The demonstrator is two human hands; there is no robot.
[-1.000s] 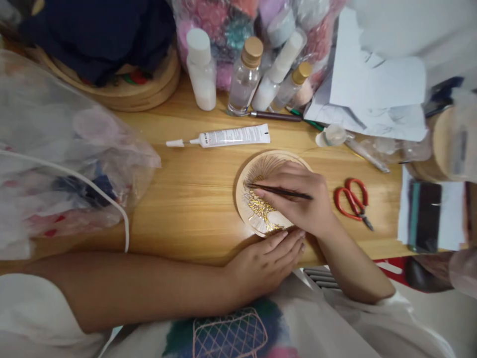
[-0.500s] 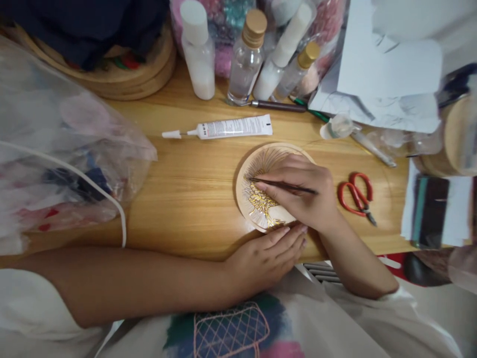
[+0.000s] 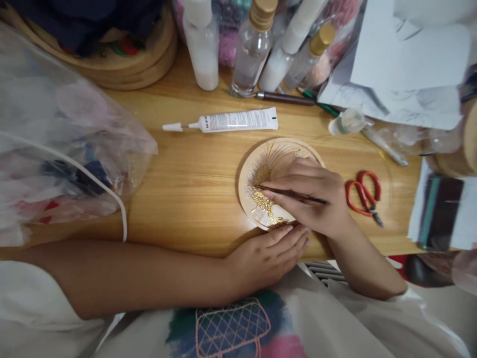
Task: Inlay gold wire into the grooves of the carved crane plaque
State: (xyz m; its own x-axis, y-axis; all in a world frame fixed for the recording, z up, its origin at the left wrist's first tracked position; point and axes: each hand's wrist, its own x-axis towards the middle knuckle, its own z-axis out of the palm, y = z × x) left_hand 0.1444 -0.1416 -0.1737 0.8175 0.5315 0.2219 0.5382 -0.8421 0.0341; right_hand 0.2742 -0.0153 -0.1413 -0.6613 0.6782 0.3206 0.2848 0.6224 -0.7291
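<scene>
A round pale wooden disc (image 3: pixel 246 169) lies on the table near its front edge, bearing a line pattern partly filled with shiny gold wire (image 3: pixel 264 203). My right hand (image 3: pixel 313 194) rests over the disc's right part and hides some of it. Pinched in its fingers are dark tweezers (image 3: pixel 294 193), their tips down at the upper left end of the gold part. Whether the tips hold anything is too small to see. My left hand (image 3: pixel 266 256) lies along the disc's near rim, fingers stretched out together, holding nothing visible.
Red-handled pliers (image 3: pixel 367 196) lie right of the disc. Behind it are a white glue tube (image 3: pixel 238 121), a dark-handled tool (image 3: pixel 286 98) and several bottles (image 3: pixel 251 59). A plastic bag (image 3: pixel 82 149) with a white cable (image 3: pixel 74 154) across it fills the left; papers (image 3: pixel 406 59) lie back right.
The tweezer tips have moved slightly nearer to me and to the right over the pattern. My left hand stays in place. The whole view has shifted a little.
</scene>
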